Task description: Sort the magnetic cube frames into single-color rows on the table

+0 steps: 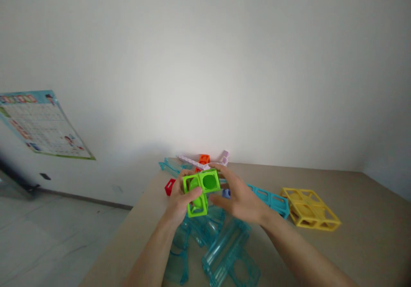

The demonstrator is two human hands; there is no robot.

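A bright green piece made of joined open cubes (210,181) is held up above the table, near the middle of the view. My left hand (178,201) grips its left side, the thumb lying across the front. On the other side my right hand (237,195) has its fingers apart, with the fingertips close to the piece's right end; whether they touch it I cannot tell. Under both hands lie several clear teal pieces (226,248), some curved and some tube-like.
On the table (128,244), a blue frame piece (269,200) and a yellow frame (310,209) lie to the right. Red (169,186) and orange (204,159) cubes and a lilac bar (192,162) lie farther back. A wall with a poster (45,124) stands behind.
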